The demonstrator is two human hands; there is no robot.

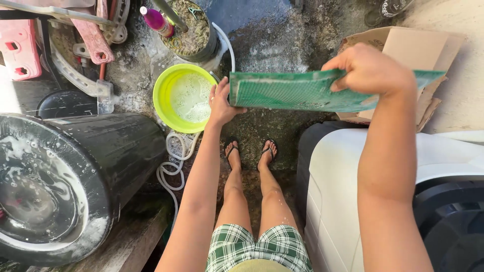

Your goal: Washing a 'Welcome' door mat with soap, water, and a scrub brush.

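Note:
I hold a flat green mesh panel (297, 91) level in front of me, wet with soap flecks. My left hand (221, 103) grips its left end, just to the right of a lime-green basin (166, 85) of soapy water. My right hand (370, 68) clamps the panel's upper edge near its right end. My legs and sandalled feet (251, 151) stand on the wet ground below.
A large black drum (75, 176) lies on its side at left, foam inside. A white appliance (343, 191) stands at right, a cardboard box (423, 50) behind it. A white hose (174, 166) coils by the basin. A plant pot (194, 30), a magenta bottle (155, 20) and clutter sit at top left.

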